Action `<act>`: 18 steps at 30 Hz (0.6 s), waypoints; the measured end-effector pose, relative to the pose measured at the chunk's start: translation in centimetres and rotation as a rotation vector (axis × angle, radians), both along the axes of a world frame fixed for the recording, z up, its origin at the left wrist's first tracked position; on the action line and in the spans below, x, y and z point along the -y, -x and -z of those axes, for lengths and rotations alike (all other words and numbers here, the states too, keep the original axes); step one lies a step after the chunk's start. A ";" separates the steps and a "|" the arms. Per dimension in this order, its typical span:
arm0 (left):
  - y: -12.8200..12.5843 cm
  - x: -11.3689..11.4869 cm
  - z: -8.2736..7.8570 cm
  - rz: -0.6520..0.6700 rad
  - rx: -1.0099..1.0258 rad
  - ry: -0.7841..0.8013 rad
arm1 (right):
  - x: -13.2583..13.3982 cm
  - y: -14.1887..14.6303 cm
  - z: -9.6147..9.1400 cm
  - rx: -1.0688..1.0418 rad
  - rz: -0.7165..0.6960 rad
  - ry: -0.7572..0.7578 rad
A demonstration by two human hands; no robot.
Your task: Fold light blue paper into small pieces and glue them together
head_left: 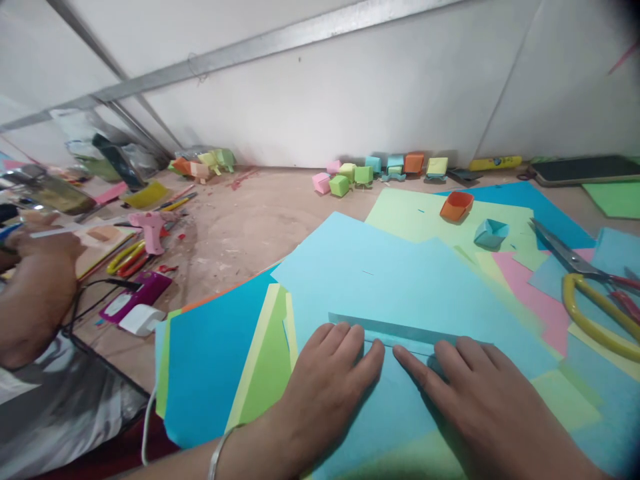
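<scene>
Hands flat on paper: your left hand [325,383] and right hand [475,400] lie open, palms down, fingertips nearly meeting on a light-blue sheet [400,273]. You grip nothing; the fingers press on a folded band [395,333] across the sheet's near part.

The sheet is pale, smooth and matte. It lies topmost on a spread of coloured papers [215,360] just in front of you. The band is narrow and long. Its long axis runs left to right, dipping slightly toward the right, and its far edge shows as a paler line.

Right of the sheet lie yellow-handled scissors [580,263], blades pointing left and away from you. Beyond the sheet sit an orange paper box [456,205] and a pale-blue paper box [491,233]. Further beyond it, a row of small paper cubes [370,175] lines the wall [350,100]. Left of the sheet, well apart, a pink glue gun [147,230] lies near another person's hand [30,293].
</scene>
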State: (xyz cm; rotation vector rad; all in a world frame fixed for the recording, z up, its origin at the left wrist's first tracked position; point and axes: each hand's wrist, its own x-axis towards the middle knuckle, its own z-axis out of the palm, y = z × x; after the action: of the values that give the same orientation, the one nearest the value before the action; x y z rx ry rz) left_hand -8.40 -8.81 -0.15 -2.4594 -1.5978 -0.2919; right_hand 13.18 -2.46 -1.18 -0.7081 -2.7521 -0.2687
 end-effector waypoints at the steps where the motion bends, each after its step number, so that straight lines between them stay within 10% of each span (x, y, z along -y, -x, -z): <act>1: -0.3 0.2 -0.1 -0.022 -0.026 0.023 | 0.0 0.0 0.0 -0.001 -0.003 0.000; 18: -0.9 2.1 -0.4 -0.200 -0.110 0.023 | 0.1 -0.4 0.2 0.044 -0.024 -0.001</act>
State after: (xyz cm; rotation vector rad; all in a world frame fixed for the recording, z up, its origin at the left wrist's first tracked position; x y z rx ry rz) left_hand -7.47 -10.93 0.24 -2.2643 -1.7902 -0.1066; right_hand 13.56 -2.53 -1.41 -0.6765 -2.8000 -0.2841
